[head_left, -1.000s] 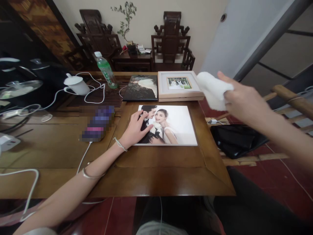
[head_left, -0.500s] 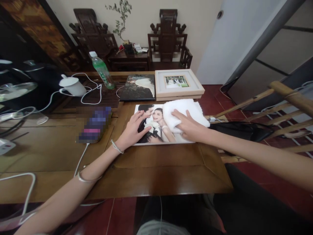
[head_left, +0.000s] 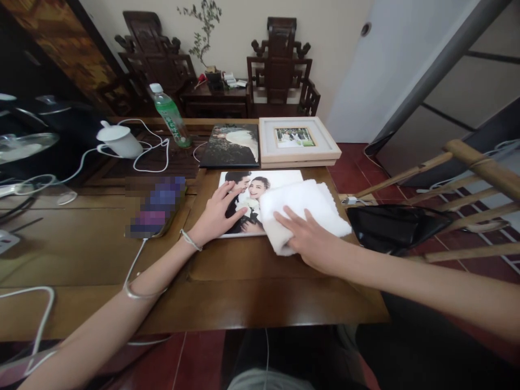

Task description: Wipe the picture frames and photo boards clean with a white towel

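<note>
A photo panel (head_left: 280,176) with a printed portrait of a couple lies flat on the wooden table. My left hand (head_left: 219,210) rests on its left side, fingers spread and holding nothing. My right hand (head_left: 304,230) has a folded white towel (head_left: 300,197) under its fingers, pressed onto the panel's right part. The towel hides that part and hangs over the panel's near edge onto the table.
Behind the panel lie a dark photo panel (head_left: 231,146) and a light wooden picture frame (head_left: 333,151). Leftward are a phone (head_left: 158,206) on a cable, a green bottle (head_left: 170,116) and a lidded white cup (head_left: 119,142). A wooden chair (head_left: 479,162) stands at right.
My right hand has slid the towel toward me and slightly left, so it now reaches past the panel's near edge. My left hand has stayed nearly in place on the panel.
</note>
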Tool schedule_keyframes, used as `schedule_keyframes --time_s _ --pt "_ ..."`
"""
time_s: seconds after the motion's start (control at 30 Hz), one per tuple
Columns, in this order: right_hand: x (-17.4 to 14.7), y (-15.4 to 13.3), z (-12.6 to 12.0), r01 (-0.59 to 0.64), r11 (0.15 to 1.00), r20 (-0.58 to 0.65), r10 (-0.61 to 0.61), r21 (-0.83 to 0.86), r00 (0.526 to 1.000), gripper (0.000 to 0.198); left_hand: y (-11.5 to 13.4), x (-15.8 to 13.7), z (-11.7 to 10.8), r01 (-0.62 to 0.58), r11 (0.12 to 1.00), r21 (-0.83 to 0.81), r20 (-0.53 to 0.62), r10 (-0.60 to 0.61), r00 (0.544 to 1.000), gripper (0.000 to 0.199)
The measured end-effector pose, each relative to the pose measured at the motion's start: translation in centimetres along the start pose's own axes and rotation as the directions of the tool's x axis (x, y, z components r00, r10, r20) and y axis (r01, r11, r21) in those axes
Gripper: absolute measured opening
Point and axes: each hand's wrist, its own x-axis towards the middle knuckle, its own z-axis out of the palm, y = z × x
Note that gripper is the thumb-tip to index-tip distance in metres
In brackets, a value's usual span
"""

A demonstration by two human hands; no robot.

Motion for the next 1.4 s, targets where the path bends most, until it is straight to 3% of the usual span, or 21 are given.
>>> schedule_keyframes --time_s 0.13,0.37,0.5,0.63,0.73,0.87,1.1,1.23,1.4 --pt "-0.1 1.6 0.1 0.050 0.998 -0.027 -0.051 -0.029 0.998 0.037 -0.3 0.1 -0.1 -0.034 0.999 -0.008 0.019 0.034 0.999 0.058" --pt "3.3 7.4 -0.9 -0.038 0.994 -0.039 0.042 0.107 0.998 0.036 -0.3 0.3 -0.1 -0.049 0.999 -0.004 0.037 0.050 0.998 0.060" --pt "1.9 6.4 0.4 -0.026 0.991 -0.082 0.037 0.131 0.996 0.040 0.2 0.3 -0.3 -0.067 0.998 -0.014 0.034 0.067 0.997 0.057" --pt "-0.9 4.0 1.8 0.067 0.987 -0.190 -0.039 0.144 0.981 0.056 0.6 0.3 -0.5 -0.081 0.996 -0.046 0.033 0.083 0.996 0.053" --pt "-1.7 3.6 2.1 0.112 0.986 -0.243 -0.079 0.125 0.967 0.053 0.6 0.3 -0.5 -0.092 0.994 -0.061 0.028 0.094 0.995 0.052" --pt "0.1 5.8 1.0 0.027 0.992 -0.238 0.003 0.125 0.971 0.041 0.5 0.3 -0.5 -0.103 0.992 -0.073 0.014 0.105 0.994 0.051" --pt "4.7 10.3 -2.2 -0.153 0.981 -0.159 0.171 0.119 0.972 0.044 0.9 0.1 -0.5 -0.096 0.994 -0.056 -0.079 0.091 0.993 0.051" --pt "4.2 9.5 -2.4 -0.156 0.982 -0.141 0.171 0.109 0.975 0.044 1.1 0.0 -0.4 -0.082 0.995 -0.055 -0.095 0.077 0.992 0.052" --pt "-0.1 4.8 -1.0 -0.061 0.982 -0.125 0.084 0.179 0.989 0.041 1.0 -0.1 -0.2 -0.025 0.996 -0.086 -0.031 0.022 0.999 0.057"
